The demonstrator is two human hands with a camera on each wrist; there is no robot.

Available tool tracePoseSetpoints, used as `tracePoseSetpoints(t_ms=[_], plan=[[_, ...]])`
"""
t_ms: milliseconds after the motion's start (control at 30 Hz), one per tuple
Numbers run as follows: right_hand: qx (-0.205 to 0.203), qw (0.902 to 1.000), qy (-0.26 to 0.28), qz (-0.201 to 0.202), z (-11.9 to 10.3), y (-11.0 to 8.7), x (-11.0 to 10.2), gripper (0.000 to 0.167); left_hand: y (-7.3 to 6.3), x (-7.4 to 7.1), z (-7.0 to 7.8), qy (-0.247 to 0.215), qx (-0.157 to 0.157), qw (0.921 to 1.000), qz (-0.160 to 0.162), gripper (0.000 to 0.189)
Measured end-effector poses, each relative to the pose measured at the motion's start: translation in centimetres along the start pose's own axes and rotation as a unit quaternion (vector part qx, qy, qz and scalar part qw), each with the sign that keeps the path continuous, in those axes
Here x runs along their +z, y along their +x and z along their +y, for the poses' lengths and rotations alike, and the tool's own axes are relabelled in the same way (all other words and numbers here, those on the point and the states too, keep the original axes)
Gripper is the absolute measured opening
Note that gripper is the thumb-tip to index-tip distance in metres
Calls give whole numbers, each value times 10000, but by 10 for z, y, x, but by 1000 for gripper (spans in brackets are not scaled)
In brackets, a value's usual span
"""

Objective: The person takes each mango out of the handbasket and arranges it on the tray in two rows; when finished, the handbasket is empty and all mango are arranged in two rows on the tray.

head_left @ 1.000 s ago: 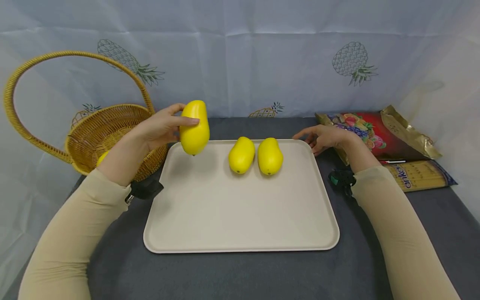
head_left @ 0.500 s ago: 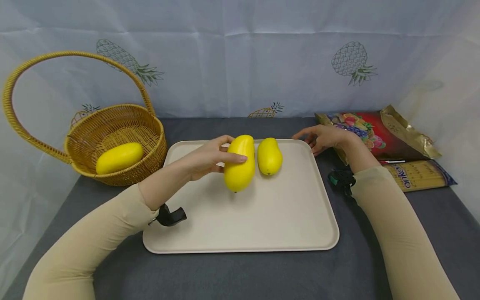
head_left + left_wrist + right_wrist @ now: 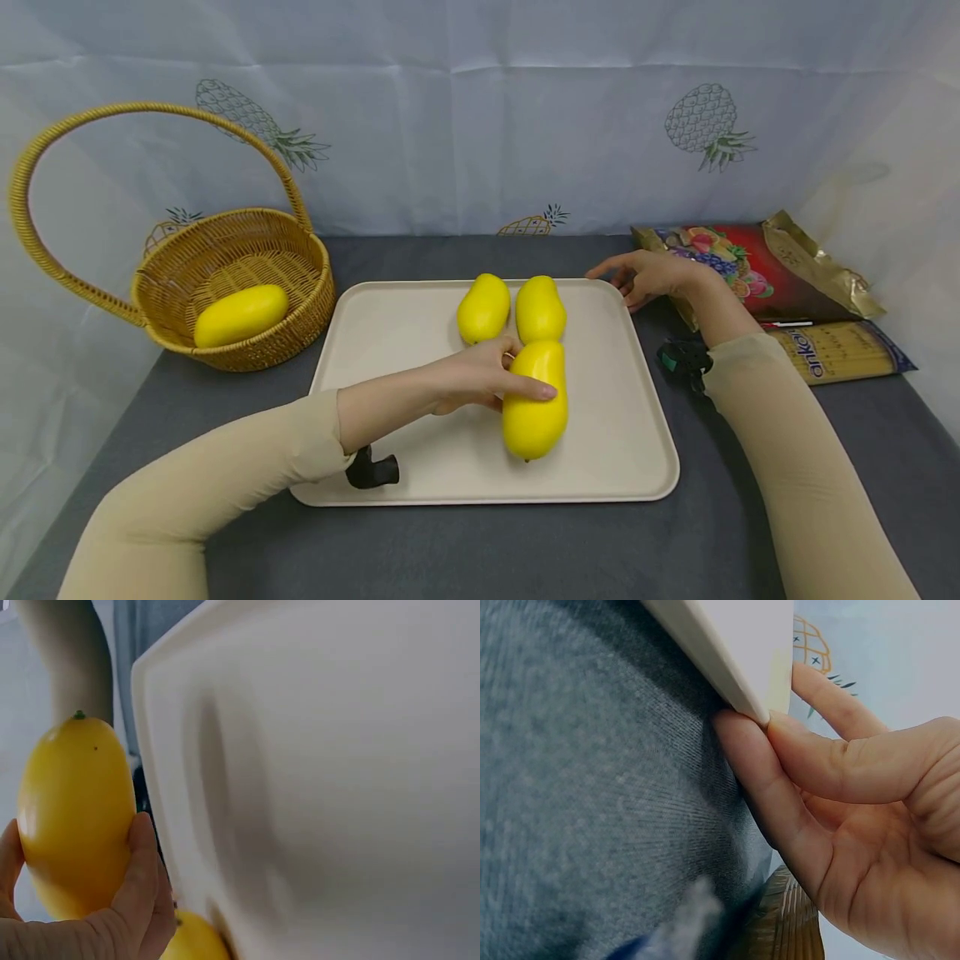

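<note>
My left hand (image 3: pixel 480 375) grips a yellow mango (image 3: pixel 536 408) between thumb and fingers, above the right-centre of the beige tray (image 3: pixel 450 483). In the left wrist view the held mango (image 3: pixel 79 817) hangs apart from the tray surface, its shadow below. Two more mangoes, a left one (image 3: pixel 483 308) and a right one (image 3: pixel 541 307), lie side by side near the tray's back edge. At the tray's back right corner my right hand (image 3: pixel 648 277) pinches the rim, with thumb and finger meeting at the edge in the right wrist view.
A wicker basket (image 3: pixel 318 308) with a tall handle stands left of the tray, with one mango (image 3: pixel 242 316) inside. On the right lie a red-and-gold fruit-print bag (image 3: pixel 795 267) and a yellow packet (image 3: pixel 840 350). Dark grey cloth (image 3: pixel 480 550) covers the table.
My left hand has carried the mango from beside the basket rightward and toward the front, over the tray. The mango in the basket has come into full view. My right hand has stayed put.
</note>
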State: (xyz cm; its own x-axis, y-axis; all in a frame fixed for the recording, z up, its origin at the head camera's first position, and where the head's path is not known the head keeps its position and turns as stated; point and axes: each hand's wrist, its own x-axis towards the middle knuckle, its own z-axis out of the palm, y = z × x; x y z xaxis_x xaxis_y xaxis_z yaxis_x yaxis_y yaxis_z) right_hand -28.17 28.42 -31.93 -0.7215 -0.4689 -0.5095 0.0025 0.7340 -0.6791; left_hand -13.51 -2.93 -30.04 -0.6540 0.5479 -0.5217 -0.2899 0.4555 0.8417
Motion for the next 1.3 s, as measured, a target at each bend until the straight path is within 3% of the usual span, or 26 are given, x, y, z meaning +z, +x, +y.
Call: tracePoseSetpoints(t_ms=[233, 467, 633, 767, 967, 1300], plan=[[-54, 10000, 10, -41, 0, -1, 0, 71, 10, 15, -8, 75, 27, 9999, -106, 62], [-22, 9999, -126, -22, -3, -1, 0, 71, 17, 22, -17, 191, -26, 9996, 197, 56], [12, 9999, -117, -5, -5, -2, 0, 71, 18, 25, -20, 413, 170, 9983, 372, 43], [15, 9999, -118, 1, -5, -2, 1, 72, 21, 27, -19, 863, 143, 9942, 630, 48], [14, 9999, -112, -16, -4, -1, 0, 71, 23, 32, -18, 1329, 2, 9869, 911, 81], [-28, 9999, -163, -14, -2, -1, 1, 69, 22, 36, -18, 1951, 26, 9754, 1023, 75]])
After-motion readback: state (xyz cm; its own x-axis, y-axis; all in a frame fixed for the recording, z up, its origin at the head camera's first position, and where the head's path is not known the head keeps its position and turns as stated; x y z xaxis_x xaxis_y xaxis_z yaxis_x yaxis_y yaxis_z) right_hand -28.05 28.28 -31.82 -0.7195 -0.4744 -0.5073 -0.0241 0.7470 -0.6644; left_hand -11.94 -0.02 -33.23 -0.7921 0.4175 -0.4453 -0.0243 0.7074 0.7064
